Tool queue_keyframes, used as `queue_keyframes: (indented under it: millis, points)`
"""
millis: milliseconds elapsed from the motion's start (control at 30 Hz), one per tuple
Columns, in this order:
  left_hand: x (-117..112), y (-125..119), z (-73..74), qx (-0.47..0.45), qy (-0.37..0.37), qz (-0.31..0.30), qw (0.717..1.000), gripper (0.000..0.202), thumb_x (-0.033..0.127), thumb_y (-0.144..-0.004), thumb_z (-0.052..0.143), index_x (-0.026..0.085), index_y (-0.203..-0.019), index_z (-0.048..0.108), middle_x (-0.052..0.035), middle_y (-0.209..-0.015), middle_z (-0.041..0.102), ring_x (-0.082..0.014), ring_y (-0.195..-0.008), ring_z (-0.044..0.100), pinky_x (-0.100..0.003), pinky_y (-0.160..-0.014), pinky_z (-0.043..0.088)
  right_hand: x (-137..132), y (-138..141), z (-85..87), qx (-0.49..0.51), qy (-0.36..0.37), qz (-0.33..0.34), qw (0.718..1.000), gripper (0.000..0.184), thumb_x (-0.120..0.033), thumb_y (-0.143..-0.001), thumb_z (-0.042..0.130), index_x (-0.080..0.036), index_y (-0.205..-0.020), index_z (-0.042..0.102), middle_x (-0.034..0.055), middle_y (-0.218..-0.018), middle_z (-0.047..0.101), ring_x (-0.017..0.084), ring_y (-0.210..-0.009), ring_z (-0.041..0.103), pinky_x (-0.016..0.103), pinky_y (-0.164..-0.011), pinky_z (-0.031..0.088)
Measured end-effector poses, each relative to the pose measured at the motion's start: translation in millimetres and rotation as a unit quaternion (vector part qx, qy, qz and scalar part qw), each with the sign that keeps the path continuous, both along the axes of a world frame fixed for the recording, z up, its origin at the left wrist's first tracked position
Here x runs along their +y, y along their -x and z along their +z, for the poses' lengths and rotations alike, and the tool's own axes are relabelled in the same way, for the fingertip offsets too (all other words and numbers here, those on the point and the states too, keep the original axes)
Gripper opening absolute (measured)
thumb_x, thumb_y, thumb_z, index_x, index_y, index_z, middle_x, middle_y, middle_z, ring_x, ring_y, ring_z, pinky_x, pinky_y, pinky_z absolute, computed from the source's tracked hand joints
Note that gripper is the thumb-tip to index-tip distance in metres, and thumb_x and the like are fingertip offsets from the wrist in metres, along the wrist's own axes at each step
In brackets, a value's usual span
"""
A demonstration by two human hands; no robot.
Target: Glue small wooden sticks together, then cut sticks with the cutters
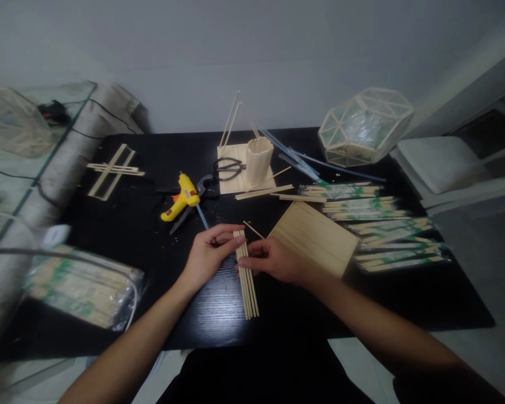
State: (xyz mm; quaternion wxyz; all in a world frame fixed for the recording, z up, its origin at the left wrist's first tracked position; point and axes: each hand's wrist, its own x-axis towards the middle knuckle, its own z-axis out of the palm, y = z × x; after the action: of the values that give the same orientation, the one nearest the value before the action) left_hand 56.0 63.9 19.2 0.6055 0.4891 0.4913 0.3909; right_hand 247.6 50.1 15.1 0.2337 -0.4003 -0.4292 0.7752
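Several light wooden chopsticks lie side by side in a flat bundle over the front of the table. My left hand grips the bundle's upper end, thumb across the face. From the other side my right hand pinches the same bundle a little lower, and its far fingers are partly hidden. Just beyond my left hand lies a yellow hot glue gun with a bluish glue stick in its rear. Close behind my right forearm is a flat wooden panel. A thin loose stick rests near the fingertips.
At the back, a stick-built cup stands on a wooden base beside black-handled scissors. Packaged chopsticks lie right; a larger pack lies left. A crossed stick frame and a faceted polyhedron occupy the back corners.
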Motion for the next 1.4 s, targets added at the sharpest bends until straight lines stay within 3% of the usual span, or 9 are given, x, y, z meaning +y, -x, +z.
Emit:
queue_keyframes:
  millis: [267, 567, 800, 1400]
  points:
    - [-0.9, 1.1, -1.1, 0.008, -0.011, 0.002, 1.000, 0.041, 0.041, -0.081, 0.083, 0.019, -0.115, 0.076, -0.0030, -0.082, 0.079, -0.0178, -0.076, 0.074, -0.029, -0.074, 0.058, 0.4, -0.8, -2.3, 0.005, 0.000, -0.011, 1.000, 0.040, -0.052, -0.075, 0.085, -0.016, -0.090, 0.078, 0.0065, -0.091, 0.080, 0.021, -0.090, 0.075, 0.036, -0.085, 0.059]
    - [-0.2, 0.9, 3.7, -0.001, -0.019, 0.018, 1.000, 0.040, 0.041, -0.080, 0.083, 0.017, -0.110, 0.072, -0.0009, -0.075, 0.076, -0.0141, -0.065, 0.069, -0.025, -0.065, 0.054, -1.4, 1.5, -3.8, 0.009, 0.002, -0.037, 0.999, 0.038, -0.049, -0.075, 0.087, -0.016, -0.092, 0.078, 0.0051, -0.089, 0.079, 0.019, -0.086, 0.074, 0.033, -0.083, 0.058]
    - [0.3, 0.9, 3.2, -0.025, -0.016, 0.026, 0.999, 0.038, 0.040, -0.079, 0.084, 0.016, -0.105, 0.069, -0.0017, -0.076, 0.077, -0.0145, -0.068, 0.071, -0.025, -0.068, 0.055, -0.8, 3.1, -0.3, 0.010, 0.012, -0.051, 0.999, 0.037, -0.046, -0.073, 0.089, -0.017, -0.095, 0.079, 0.0039, -0.090, 0.078, 0.018, -0.085, 0.073, 0.035, -0.086, 0.060]
    - [0.2, 0.0, 0.7, -0.029, -0.018, 0.035, 0.999, 0.036, 0.032, -0.073, 0.089, 0.016, -0.102, 0.072, -0.0015, -0.079, 0.076, -0.0132, -0.074, 0.071, -0.024, -0.072, 0.056, -0.9, 4.9, -2.1, 0.000, 0.010, -0.053, 0.999, 0.033, -0.041, -0.070, 0.091, -0.015, -0.084, 0.076, 0.0016, -0.080, 0.074, 0.015, -0.079, 0.070, 0.028, -0.074, 0.057]
